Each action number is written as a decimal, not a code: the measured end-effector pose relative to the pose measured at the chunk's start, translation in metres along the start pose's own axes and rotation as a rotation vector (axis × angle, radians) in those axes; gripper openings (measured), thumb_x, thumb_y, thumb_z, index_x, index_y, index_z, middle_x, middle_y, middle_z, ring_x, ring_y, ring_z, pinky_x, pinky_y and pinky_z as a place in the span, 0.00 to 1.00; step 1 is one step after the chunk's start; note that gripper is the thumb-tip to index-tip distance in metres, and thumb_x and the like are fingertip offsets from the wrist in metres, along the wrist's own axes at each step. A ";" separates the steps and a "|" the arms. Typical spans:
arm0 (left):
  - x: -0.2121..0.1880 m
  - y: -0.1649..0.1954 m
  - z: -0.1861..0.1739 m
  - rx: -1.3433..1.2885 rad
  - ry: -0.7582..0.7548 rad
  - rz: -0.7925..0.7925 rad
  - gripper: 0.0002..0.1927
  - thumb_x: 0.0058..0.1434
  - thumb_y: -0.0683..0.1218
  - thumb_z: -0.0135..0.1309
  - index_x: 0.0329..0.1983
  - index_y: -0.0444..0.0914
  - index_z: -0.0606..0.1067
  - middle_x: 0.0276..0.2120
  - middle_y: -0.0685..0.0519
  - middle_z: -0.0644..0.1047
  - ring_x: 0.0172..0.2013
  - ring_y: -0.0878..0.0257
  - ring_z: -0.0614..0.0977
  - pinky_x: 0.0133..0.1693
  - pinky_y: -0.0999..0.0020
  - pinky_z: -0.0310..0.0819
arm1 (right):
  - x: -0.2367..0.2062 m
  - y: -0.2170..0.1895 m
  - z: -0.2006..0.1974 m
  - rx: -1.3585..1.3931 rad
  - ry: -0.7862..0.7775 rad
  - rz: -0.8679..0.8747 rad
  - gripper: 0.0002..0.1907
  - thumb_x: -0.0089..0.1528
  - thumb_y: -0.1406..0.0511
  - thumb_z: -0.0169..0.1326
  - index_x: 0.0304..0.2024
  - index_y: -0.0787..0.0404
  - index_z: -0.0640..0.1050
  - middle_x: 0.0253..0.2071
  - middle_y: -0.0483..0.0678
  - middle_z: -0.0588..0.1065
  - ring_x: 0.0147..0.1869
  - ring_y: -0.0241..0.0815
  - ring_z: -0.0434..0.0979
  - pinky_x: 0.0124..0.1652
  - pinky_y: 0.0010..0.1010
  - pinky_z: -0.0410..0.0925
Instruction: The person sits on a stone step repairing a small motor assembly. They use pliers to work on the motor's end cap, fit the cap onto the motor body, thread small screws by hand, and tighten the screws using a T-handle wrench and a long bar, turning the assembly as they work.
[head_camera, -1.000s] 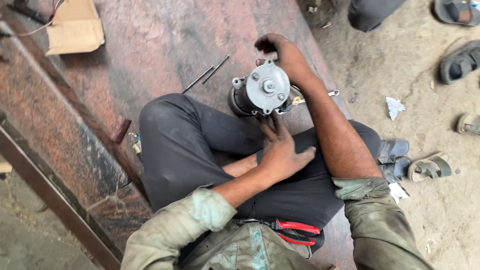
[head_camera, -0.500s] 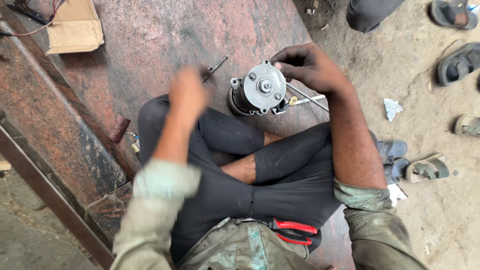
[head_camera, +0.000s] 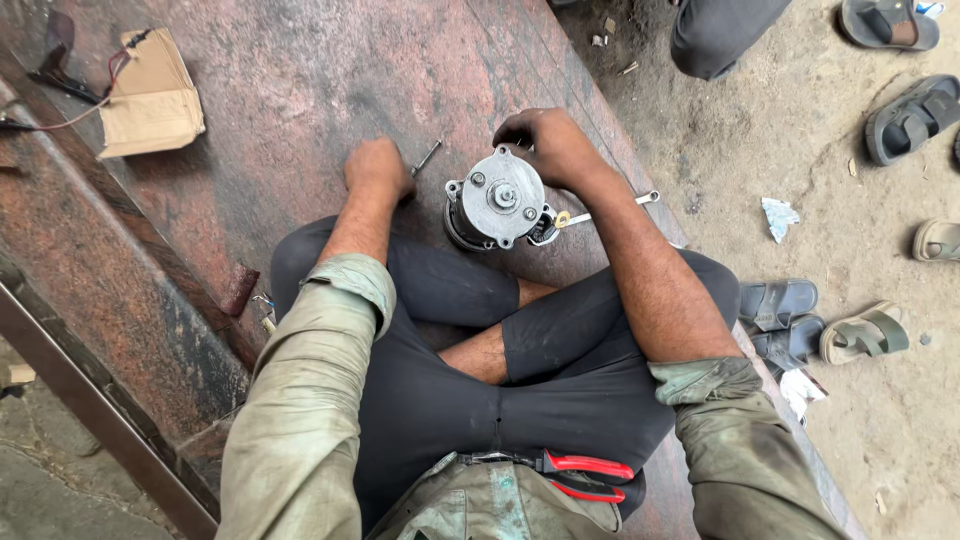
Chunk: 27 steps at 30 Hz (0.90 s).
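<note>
We saw a round grey metal motor (head_camera: 497, 200) standing upright on the reddish slab, its shaft end facing up. Just left of it lay a thin dark metal rod (head_camera: 427, 157), slanted.

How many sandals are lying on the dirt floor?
6 in view: two dark sandals at upper right, a tan one cut off at the right edge, a grey pair beside the knee, another tan one next to those. More may lie outside the picture.
</note>
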<state>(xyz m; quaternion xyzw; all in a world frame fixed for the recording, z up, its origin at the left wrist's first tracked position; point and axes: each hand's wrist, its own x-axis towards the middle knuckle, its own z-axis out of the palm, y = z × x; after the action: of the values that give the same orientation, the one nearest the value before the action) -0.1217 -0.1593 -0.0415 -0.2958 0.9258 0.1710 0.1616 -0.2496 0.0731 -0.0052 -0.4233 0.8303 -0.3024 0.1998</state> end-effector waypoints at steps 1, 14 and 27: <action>-0.001 0.003 0.001 0.019 -0.012 0.009 0.20 0.48 0.45 0.68 0.45 0.35 0.81 0.48 0.37 0.81 0.50 0.43 0.82 0.51 0.53 0.78 | 0.000 0.000 -0.001 -0.002 0.001 -0.008 0.10 0.61 0.66 0.63 0.44 0.63 0.83 0.42 0.55 0.82 0.44 0.48 0.84 0.46 0.37 0.75; -0.014 -0.012 -0.023 -0.715 0.325 -0.102 0.09 0.47 0.46 0.68 0.30 0.39 0.82 0.30 0.49 0.84 0.34 0.54 0.88 0.40 0.57 0.83 | -0.002 -0.022 -0.011 0.091 0.246 0.071 0.09 0.63 0.65 0.62 0.44 0.63 0.82 0.41 0.52 0.82 0.43 0.44 0.84 0.45 0.34 0.75; 0.035 -0.019 -0.003 -0.222 0.536 -0.474 0.10 0.57 0.42 0.60 0.40 0.33 0.81 0.39 0.37 0.82 0.39 0.44 0.86 0.37 0.53 0.83 | -0.001 -0.005 -0.003 0.002 0.080 0.037 0.12 0.61 0.65 0.64 0.45 0.64 0.82 0.45 0.56 0.80 0.44 0.47 0.84 0.45 0.37 0.74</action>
<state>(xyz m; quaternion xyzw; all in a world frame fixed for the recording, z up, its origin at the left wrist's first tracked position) -0.1376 -0.1927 -0.0569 -0.5519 0.8169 0.1446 -0.0846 -0.2483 0.0726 0.0006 -0.3951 0.8450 -0.3164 0.1724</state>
